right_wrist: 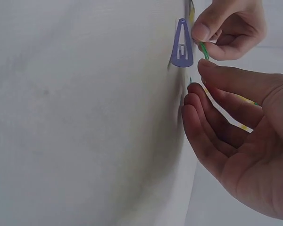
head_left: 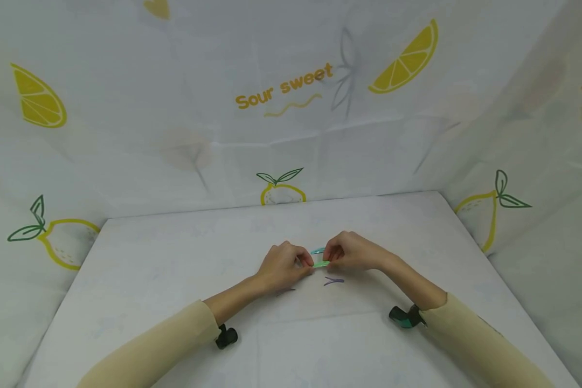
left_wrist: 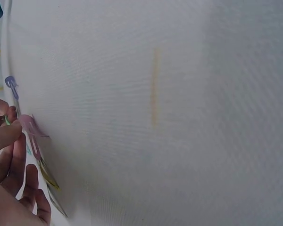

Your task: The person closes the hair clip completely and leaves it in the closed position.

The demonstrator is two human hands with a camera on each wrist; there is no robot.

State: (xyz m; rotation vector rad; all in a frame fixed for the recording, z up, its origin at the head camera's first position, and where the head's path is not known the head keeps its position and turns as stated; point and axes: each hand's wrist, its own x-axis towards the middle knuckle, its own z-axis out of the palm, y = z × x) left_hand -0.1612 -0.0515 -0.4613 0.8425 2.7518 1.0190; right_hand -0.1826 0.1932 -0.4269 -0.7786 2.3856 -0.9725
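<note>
At the middle of the white table [head_left: 174, 302], both hands meet over a green hair clip [head_left: 321, 263]. The left hand [head_left: 283, 267] pinches one end of it between thumb and forefinger, its grip clamped on the clip; the right hand [head_left: 351, 252] pinches the other end at 3 o'clock from the left, its grip closed on the clip too (the right wrist view shows the other fingers [right_wrist: 203, 127] loosely curled beneath).

A teal hair clip [head_left: 317, 250] lies just behind the hands at 12 o'clock. A purple hair clip [head_left: 334, 281] lies flat on the table near them at 5 o'clock. A pink hair clip [left_wrist: 30, 134] lies beside the left fingers in the left wrist view.

Lemon-printed cloth [head_left: 291, 97] walls the table.
</note>
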